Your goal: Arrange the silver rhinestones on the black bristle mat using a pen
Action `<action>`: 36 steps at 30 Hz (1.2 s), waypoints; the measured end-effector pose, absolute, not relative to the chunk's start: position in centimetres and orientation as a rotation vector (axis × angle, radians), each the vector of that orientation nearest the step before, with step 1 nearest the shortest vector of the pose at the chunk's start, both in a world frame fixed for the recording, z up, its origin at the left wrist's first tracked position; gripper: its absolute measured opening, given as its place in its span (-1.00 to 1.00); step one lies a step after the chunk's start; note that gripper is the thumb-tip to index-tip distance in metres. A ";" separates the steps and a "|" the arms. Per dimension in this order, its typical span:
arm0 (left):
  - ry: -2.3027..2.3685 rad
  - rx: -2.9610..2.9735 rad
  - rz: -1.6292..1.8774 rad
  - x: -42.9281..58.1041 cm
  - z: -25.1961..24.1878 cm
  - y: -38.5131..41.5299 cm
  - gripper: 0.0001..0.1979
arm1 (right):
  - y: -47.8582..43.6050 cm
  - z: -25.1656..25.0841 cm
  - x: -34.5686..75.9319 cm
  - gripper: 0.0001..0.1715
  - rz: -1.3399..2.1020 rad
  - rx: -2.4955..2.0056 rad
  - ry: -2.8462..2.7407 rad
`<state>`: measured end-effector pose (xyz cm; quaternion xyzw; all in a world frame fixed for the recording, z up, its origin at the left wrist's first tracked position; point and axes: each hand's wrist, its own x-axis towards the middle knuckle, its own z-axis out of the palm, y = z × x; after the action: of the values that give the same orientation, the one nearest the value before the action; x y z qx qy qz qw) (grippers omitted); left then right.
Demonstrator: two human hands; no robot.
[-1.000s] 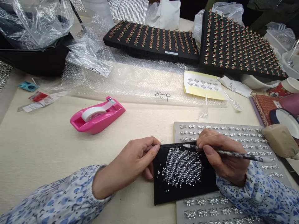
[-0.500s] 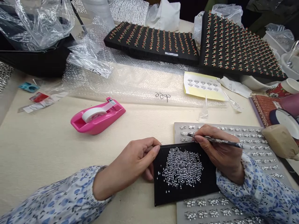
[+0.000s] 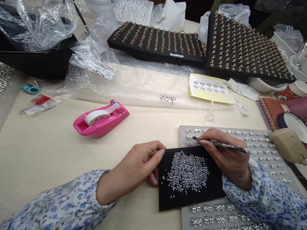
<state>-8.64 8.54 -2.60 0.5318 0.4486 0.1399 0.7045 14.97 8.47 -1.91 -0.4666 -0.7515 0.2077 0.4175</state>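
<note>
Your left hand (image 3: 130, 169) curls its fingers on the edge of the black rhinestone card (image 3: 192, 199). Your right hand (image 3: 224, 158) pinches a speckled pencil (image 3: 223, 144), thumb against fingers.

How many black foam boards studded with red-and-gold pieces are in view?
2: one foam board at the far centre, a second foam board at the far right. Others could be hidden.

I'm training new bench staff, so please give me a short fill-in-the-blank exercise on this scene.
The left hand holds the edge of a black pad heaped with ____ beads. The right hand holds a slim stylus above a ____ board. The tape dispenser is ____.

Missing words: silver; grey; pink.
</note>
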 end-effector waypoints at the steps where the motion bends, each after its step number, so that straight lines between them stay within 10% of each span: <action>1: 0.997 1.183 0.310 -8.6 -2.6 8.6 -0.76 | 8.5 -1.9 15.0 -0.82 0.530 -1.170 -1.897; 36: 1.009 1.212 0.288 -8.5 -2.6 8.7 -0.75 | 7.2 -1.1 15.8 -0.80 0.875 -0.913 -1.979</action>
<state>-8.47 8.66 -2.59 0.5430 0.4522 0.1292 0.6956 15.84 7.16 -1.15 -0.3586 -0.7772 0.3438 0.3862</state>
